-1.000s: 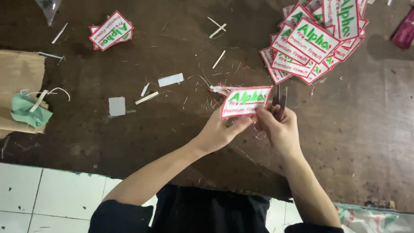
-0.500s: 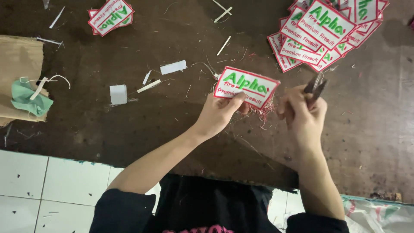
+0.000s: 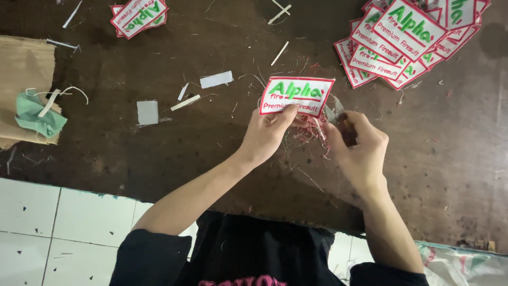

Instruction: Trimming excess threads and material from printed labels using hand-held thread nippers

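Observation:
My left hand [image 3: 267, 135] pinches the lower edge of a white embroidered patch [image 3: 296, 94] with a red border and green and red lettering, held face up over a dark brown table [image 3: 159, 153]. My right hand [image 3: 357, 151] sits just to its right, closed around small metal thread snips [image 3: 336, 112] whose blades point at the patch's right edge. A tuft of red loose threads [image 3: 309, 132] lies on the table between the two hands.
A fanned pile of like patches [image 3: 405, 37] lies at the back right, a small stack of patches [image 3: 138, 16] at the back left. Cardboard [image 3: 21, 69] with a green cloth scrap [image 3: 37, 114] sits at left. Paper strips [image 3: 216, 79] and clippings litter the middle.
The patch has been turned level and brought close to the snips. My right hand has come back in toward the patch's right edge.

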